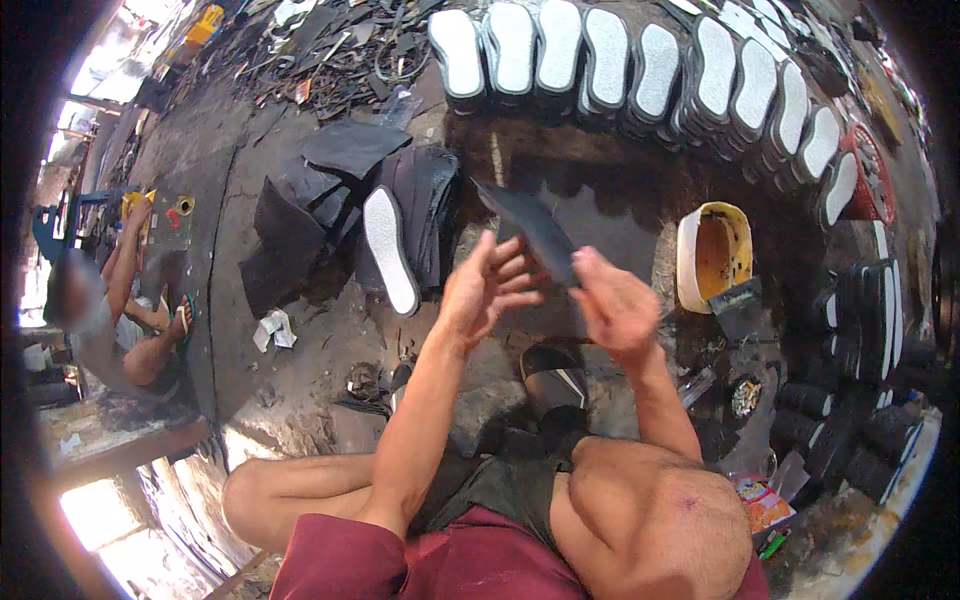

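Observation:
A thin black sheet (537, 230) is pinched at its near end by my right hand (620, 308); it tilts up and away to the left. My left hand (490, 290) is open, fingers spread, close to the sheet's underside; whether a fingertip touches it I cannot tell. Left of my hands, a white-topped shoe sole (389, 250) lies on a pile of black sheets (432, 205). To the right of my right hand stands a cream-coloured tub (688, 265) with brown residue inside.
Stacks of white-topped soles (608, 60) curve along the far right. More stacked soles (865, 320) and a red basket (873, 175) are at the right. Black scraps (340, 60) litter the far floor. Another person (95, 330) sits at the left beside a low bench (130, 450).

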### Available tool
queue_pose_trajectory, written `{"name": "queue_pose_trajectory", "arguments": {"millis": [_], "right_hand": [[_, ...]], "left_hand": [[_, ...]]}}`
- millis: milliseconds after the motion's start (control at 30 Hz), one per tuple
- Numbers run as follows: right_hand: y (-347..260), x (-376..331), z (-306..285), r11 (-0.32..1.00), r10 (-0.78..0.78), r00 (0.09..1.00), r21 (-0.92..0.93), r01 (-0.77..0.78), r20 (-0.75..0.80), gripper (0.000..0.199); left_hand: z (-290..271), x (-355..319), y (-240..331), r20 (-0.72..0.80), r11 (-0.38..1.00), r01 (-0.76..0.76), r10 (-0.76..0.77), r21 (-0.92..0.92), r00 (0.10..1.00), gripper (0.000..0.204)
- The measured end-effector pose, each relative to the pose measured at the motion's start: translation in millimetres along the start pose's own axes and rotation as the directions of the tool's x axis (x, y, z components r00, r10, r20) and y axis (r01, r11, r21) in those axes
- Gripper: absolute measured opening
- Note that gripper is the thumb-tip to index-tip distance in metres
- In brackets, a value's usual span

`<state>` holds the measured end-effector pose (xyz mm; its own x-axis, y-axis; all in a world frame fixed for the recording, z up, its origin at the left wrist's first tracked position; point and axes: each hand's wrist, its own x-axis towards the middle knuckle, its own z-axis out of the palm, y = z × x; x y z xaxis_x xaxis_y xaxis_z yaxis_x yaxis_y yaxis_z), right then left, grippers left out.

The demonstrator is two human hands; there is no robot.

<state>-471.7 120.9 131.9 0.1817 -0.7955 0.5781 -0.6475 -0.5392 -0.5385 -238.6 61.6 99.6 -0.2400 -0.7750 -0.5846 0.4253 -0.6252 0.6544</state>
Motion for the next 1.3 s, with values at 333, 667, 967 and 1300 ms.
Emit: {"name": "queue_pose_trajectory", "arguments": {"millis": [333,667,967,1300], "right_hand": [[91,7,-7,0.727,0.639,0.745,-0.168,-0.666,-0.189,0.074],[94,1,-2,0.462,0.712,0.701,0.735,-0.495,0.025,0.056],[150,-96,34,0.106,0.972,0.204,0.559,-0.822,0.116,0.051],[154,-105,39,0.085,0.983,0.157,0.526,-0.846,0.094,0.056]], "left_hand": [[-153,9,13,-0.408,0.495,0.065,0.627,0.867,0.664,0.087],[-30,22,-3,0.380,0.972,0.162,-0.217,0.171,0.899,0.057],[-45,91,-55,-0.188,0.788,0.049,0.085,0.614,0.979,0.058],[-55,102,-71,-0.178,0.641,0.021,0.180,0.767,0.968,0.055]]}}
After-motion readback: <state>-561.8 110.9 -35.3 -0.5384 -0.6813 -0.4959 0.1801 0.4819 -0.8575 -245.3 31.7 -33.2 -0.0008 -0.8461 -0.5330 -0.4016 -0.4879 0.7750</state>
